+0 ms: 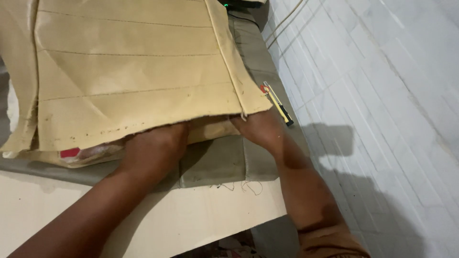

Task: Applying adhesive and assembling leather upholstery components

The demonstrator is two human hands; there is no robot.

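- The big tan cardboard sheet point(129, 71) lies flat over most of the grey cushion point(215, 162), scored with creases running across it, its near edge facing the person.
- Both hands go in under that near edge. The left hand point(155, 143) is tucked under around the middle; the right hand point(256, 126) slips in by the near right corner.
- Can't tell what the fingers are doing, open or curled round something, since the sheet hides them on both hands. Only knuckles and wrists show.
- The sheet runs away from the hands, up and to the left, so both sit at its near edge, about equally close.
- Under the sheet on the left, a bit of red-and-white wrapping point(76, 154) pokes out.
- A yellow utility knife point(277, 102) lies just beside the sheet's right corner, near the right hand, along the cushion's edge by the white tiled floor point(382, 95).
- A pale board point(191, 220) sits nearest the camera, under the forearms.
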